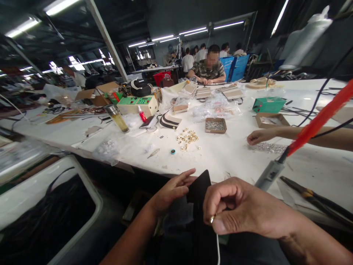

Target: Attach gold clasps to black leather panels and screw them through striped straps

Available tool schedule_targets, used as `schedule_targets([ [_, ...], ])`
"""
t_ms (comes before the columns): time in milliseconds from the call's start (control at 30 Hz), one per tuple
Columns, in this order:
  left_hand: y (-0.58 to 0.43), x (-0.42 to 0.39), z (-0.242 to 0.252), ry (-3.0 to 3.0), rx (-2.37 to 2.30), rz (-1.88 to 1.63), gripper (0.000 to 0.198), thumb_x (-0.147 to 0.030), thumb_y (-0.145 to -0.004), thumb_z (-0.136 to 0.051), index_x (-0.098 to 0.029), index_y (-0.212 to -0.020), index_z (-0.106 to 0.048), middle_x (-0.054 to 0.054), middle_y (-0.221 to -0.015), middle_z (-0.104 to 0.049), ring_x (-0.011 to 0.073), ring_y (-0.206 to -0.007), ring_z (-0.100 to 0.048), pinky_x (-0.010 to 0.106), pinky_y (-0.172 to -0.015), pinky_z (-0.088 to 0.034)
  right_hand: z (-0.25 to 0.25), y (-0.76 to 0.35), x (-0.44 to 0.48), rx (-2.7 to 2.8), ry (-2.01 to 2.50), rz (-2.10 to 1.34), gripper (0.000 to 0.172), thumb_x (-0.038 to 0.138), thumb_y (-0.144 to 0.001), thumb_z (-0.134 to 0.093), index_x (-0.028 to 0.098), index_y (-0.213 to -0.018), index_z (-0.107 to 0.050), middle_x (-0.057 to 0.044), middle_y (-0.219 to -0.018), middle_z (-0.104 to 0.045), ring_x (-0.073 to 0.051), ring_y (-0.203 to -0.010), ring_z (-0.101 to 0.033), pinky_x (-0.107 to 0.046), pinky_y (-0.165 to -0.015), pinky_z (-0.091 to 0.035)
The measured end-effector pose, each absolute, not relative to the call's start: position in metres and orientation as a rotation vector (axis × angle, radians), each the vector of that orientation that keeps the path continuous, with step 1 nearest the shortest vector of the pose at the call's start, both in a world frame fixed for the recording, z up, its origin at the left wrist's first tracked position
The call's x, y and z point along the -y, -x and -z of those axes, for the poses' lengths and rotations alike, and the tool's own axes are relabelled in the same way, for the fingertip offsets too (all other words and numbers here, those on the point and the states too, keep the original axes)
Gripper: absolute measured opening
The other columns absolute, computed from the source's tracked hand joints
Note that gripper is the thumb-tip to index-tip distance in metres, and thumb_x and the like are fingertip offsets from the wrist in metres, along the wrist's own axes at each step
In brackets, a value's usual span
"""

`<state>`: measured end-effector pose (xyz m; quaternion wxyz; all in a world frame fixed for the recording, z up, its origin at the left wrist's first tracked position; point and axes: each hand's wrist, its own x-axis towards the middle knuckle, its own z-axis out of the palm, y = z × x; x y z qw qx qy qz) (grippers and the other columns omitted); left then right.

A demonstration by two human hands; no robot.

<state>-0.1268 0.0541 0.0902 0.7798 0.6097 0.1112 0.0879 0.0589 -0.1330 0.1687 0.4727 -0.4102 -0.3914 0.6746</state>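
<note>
Between thumb and bent fingers, my right hand [234, 208] pinches a small shiny gold metal piece [211, 219], in front of a black flat panel [202, 187]. My left hand [172, 189] holds the panel at its upper left side, with thumb at the edge and fingers reaching behind. The panel stands tilted at the near table edge, and a pale edge or cord runs down its lower right. On the white table ahead lies a loose pile of small gold metal pieces [190, 137]. Near them is a small round blue-rimmed container [173, 151].
A cardboard tray of small silver parts [215, 126] sits behind the gold pile. Pliers [309, 191] and a grey tool with a red coiled cord [268, 175] lie right. Another person's hand [257, 137] reaches in there. A jar [117, 118] and a white bin [91, 184] are left.
</note>
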Motion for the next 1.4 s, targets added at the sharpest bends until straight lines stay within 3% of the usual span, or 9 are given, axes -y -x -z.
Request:
schedule_targets([
  [67, 0.114, -0.061, -0.092, -1.283, -0.192, -0.037, 0.085, -0.059, -0.075, -0.091, -0.020, -0.146, -0.065, 0.015, -0.139, -0.073, 0.0379, -0.130, -0.066, 0.046, -0.112, -0.049, -0.171, -0.065, 0.131, 0.988, 1.006, -1.648, 0.030, 0.034, -0.075, -0.097, 0.014, -0.088, -0.079, -0.002, -0.085, -0.067, -0.008, -0.068, -0.052, -0.020, -0.062, -0.039],
  [133, 0.108, -0.064, -0.093, -1.292, -0.231, 0.015, 0.074, -0.052, -0.067, -0.097, -0.017, -0.129, -0.075, 0.012, -0.119, -0.080, 0.0318, -0.110, -0.074, 0.037, -0.096, -0.055, -0.172, -0.073, 0.129, 1.000, 1.022, -1.605, 0.028, 0.036, -0.077, -0.096, 0.015, -0.088, -0.081, -0.003, -0.086, -0.070, -0.009, -0.070, -0.056, -0.021, -0.063, -0.044],
  [200, 0.108, -0.064, -0.094, -1.268, -0.334, 0.015, 0.060, -0.044, -0.064, -0.100, -0.015, -0.113, -0.079, 0.008, -0.101, -0.081, 0.0251, -0.091, -0.075, 0.031, -0.083, -0.056, -0.171, -0.084, 0.129, 0.987, 1.068, -1.476, 0.027, 0.040, -0.078, -0.094, 0.018, -0.086, -0.081, -0.005, -0.094, -0.074, -0.013, -0.076, -0.062, -0.025, -0.068, -0.051],
  [267, 0.112, -0.062, -0.096, -1.230, -0.431, -0.024, 0.051, -0.039, -0.068, -0.098, -0.015, -0.109, -0.079, 0.007, -0.097, -0.081, 0.0221, -0.083, -0.074, 0.030, -0.079, -0.056, -0.169, -0.093, 0.132, 0.951, 1.185, -1.220, 0.027, 0.043, -0.080, -0.092, 0.019, -0.084, -0.080, -0.006, -0.099, -0.074, -0.017, -0.080, -0.065, -0.029, -0.072, -0.054],
  [433, 0.127, -0.049, -0.099, -1.231, -0.544, -0.249, 0.045, -0.035, -0.081, -0.091, -0.015, -0.119, -0.078, 0.010, -0.108, -0.083, 0.0251, -0.098, -0.077, 0.033, -0.090, -0.058, -0.161, -0.091, 0.151, 0.751, 1.356, -0.700, 0.026, 0.044, -0.081, -0.092, 0.023, -0.091, -0.079, -0.005, -0.084, -0.070, -0.016, -0.068, -0.059, -0.026, -0.058, -0.049],
  [667, 0.138, -0.007, -0.083, -1.127, -0.717, -0.343, 0.037, -0.040, -0.091, -0.082, -0.013, -0.116, -0.080, 0.012, -0.106, -0.084, 0.0277, -0.095, -0.079, 0.035, -0.090, -0.059, -0.115, -0.044, 0.129, 0.582, 1.275, -0.974, 0.039, 0.054, -0.082, -0.089, 0.018, -0.091, -0.077, -0.004, -0.076, -0.072, -0.016, -0.066, -0.063, -0.029, -0.062, -0.053],
  [800, 0.137, 0.017, -0.079, -1.084, -0.782, -0.409, 0.038, -0.042, -0.090, -0.083, -0.014, -0.115, -0.081, 0.011, -0.103, -0.085, 0.0285, -0.098, -0.079, 0.035, -0.091, -0.059, -0.085, -0.032, 0.120, 0.740, 1.348, -0.722, 0.025, 0.045, -0.091, -0.083, 0.020, -0.092, -0.077, -0.005, -0.096, -0.074, -0.018, -0.088, -0.067, -0.031, -0.080, -0.053],
  [867, 0.135, 0.025, -0.080, -1.106, -0.818, -0.449, 0.041, -0.045, -0.088, -0.084, -0.014, -0.114, -0.081, 0.010, -0.102, -0.085, 0.0294, -0.097, -0.079, 0.034, -0.089, -0.059, -0.078, -0.030, 0.121, 0.847, 1.402, -0.584, 0.018, 0.039, -0.095, -0.079, 0.021, -0.091, -0.077, -0.004, -0.096, -0.073, -0.019, -0.094, -0.068, -0.032, -0.087, -0.052],
  [1400, 0.137, 0.048, -0.084, -1.441, -0.925, -0.593, 0.046, -0.053, -0.098, -0.072, -0.017, -0.124, -0.081, 0.010, -0.122, -0.082, 0.0296, -0.110, -0.075, 0.033, -0.100, -0.058, -0.076, -0.031, 0.137, 1.043, 1.496, -0.418, 0.011, 0.029, -0.102, -0.071, 0.023, -0.094, -0.075, -0.003, -0.090, -0.075, -0.017, -0.084, -0.071, -0.029, -0.080, -0.054],
])
